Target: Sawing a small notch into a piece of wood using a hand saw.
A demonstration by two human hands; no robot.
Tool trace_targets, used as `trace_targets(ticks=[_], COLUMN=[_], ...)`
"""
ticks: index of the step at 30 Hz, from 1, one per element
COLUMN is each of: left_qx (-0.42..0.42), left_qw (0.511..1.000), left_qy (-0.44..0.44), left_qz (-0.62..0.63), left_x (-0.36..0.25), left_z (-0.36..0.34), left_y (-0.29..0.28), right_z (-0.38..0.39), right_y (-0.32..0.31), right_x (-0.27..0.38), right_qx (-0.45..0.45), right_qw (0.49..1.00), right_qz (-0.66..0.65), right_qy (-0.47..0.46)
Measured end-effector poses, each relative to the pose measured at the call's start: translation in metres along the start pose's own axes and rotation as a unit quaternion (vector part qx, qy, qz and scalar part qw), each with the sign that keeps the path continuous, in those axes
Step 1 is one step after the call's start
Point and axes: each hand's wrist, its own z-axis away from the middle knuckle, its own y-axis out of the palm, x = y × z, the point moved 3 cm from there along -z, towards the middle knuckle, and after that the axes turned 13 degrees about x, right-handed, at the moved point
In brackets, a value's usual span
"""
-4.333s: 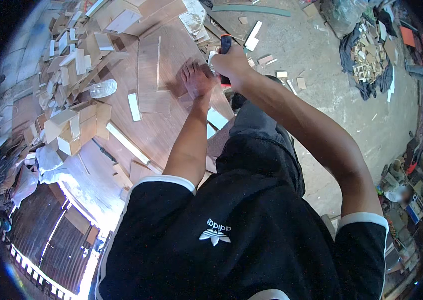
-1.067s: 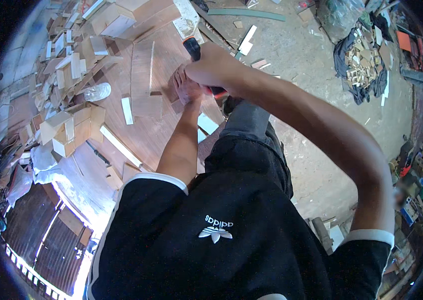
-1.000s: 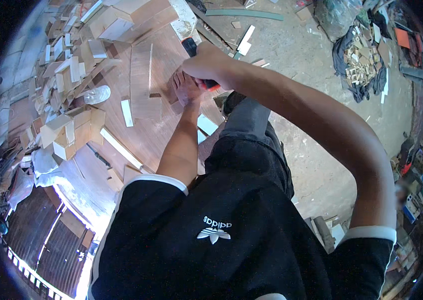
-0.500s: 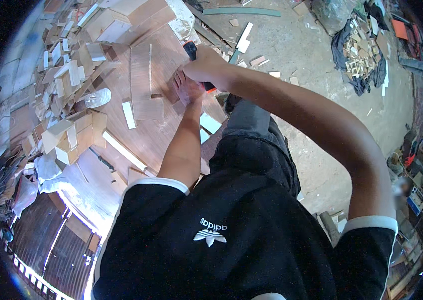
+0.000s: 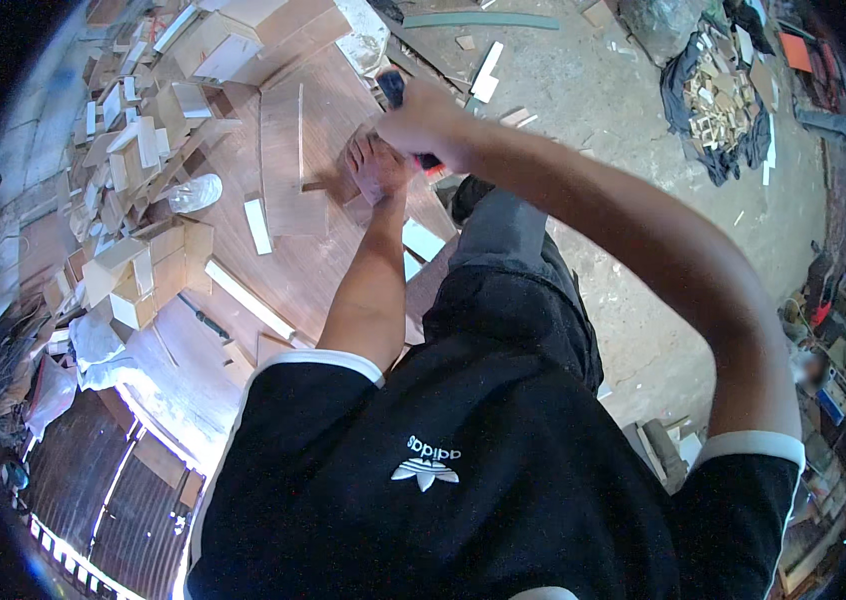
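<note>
My right hand [image 5: 428, 125] is closed around a black tool with red-orange parts [image 5: 392, 88]. The tool's dark end shows beyond the fist and a reddish part below it; its working part is hidden, so I cannot tell its kind. Just left of it, my left hand [image 5: 377, 168] lies flat with fingers spread on a small brown wood piece [image 5: 355, 208] at the table's right edge. Beside the left hand lies a brown panel [image 5: 288, 165] with a raised edge. White offcuts [image 5: 423, 240] lie near my left wrist.
The wooden table [image 5: 233, 180] holds a clear plastic bottle [image 5: 195, 194], assembled wooden boxes [image 5: 148, 270] and a heap of offcuts at the left. A screwdriver-like tool [image 5: 203, 315] lies nearer. On the floor at right rests a black sack [image 5: 678, 110] of wood scraps.
My right fist and the tool have shifted slightly right and down, and the tool's end is tilted a little differently. The left hand stays nearly in place.
</note>
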Motion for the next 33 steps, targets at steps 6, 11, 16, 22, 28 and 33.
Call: trace_targets(ticks=[6, 11, 16, 22, 28, 33], left_qx=[-0.003, -0.026, -0.013, 0.035, 0.045, 0.058], left_qw=[1.0, 0.999, 0.999, 0.996, 0.997, 0.998], left_qy=[-0.005, -0.028, -0.032, -0.07, -0.06, -0.023], left_qz=[0.024, 0.013, 0.015, -0.037, 0.012, 0.018], left_x=[-0.023, -0.017, -0.019, -0.008, -0.025, -0.002], left_z=[-0.006, -0.003, -0.006, -0.004, -0.007, -0.005], left_y=[-0.005, -0.003, 0.001, 0.005, -0.009, 0.005], right_z=[-0.012, 0.02, -0.003, 0.008, -0.008, -0.02], right_y=[-0.011, -0.023, -0.008, -0.015, -0.006, 0.005], right_x=[-0.032, -0.025, -0.043, -0.022, -0.015, -0.027], right_qx=[-0.019, -0.009, -0.037, -0.029, -0.006, -0.07], right_qw=[0.991, 0.992, 0.992, 0.995, 0.999, 0.997], right_qz=[-0.134, -0.124, -0.118, -0.092, -0.041, -0.033], right_qy=[0.024, 0.019, 0.002, -0.004, 0.035, 0.014])
